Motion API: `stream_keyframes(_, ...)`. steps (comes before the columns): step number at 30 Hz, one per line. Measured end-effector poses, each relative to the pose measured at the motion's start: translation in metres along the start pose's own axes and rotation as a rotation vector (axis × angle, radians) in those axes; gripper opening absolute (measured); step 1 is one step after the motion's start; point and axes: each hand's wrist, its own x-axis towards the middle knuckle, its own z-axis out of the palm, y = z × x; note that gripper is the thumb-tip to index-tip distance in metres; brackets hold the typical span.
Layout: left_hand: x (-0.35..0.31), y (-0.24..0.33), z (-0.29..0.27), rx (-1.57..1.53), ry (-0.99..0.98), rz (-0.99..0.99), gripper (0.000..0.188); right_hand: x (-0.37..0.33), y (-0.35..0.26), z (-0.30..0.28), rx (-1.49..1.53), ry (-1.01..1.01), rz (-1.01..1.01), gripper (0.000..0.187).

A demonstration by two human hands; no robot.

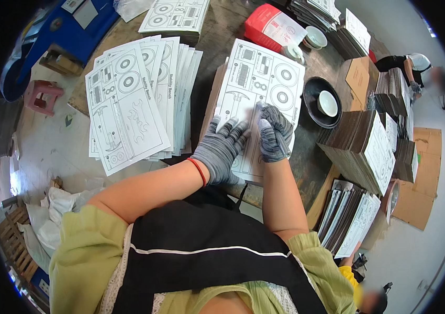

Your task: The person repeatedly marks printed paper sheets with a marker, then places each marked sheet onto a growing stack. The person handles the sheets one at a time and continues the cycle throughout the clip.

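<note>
A stack of printed sheets (256, 68) lies in front of me on the dark table, its top sheet showing line drawings of wheels, a hammer and small parts. My left hand (220, 149), in a grey striped glove, rests flat on the lower left of that sheet with its fingers spread. My right hand (275, 133), gloved alike, is closed around a slim pen-like tool (284, 145). Its lower end is near the middle of the sheet; the exact kind of tool is hard to make out.
Left of the stack, similar sheets (128, 115) lie fanned out. A black dish (310, 107) holding a white bowl (327, 103), a red-and-white bag (267, 26) and tall board stacks (353, 141) stand to the right. Two other people are at the right edge.
</note>
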Motion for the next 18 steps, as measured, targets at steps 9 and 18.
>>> stream_keyframes(9, 0.007, 0.002, 0.03, -0.018, 0.216, -0.064, 0.113, -0.106, -0.036, 0.008, -0.116, -0.037, -0.139, 0.021)
stream_keyframes(18, -0.004, 0.003, 0.019, -0.031, 0.182, -0.038, 0.117, -0.147, -0.072, -0.006, -0.213, -0.177, -0.023, 0.019)
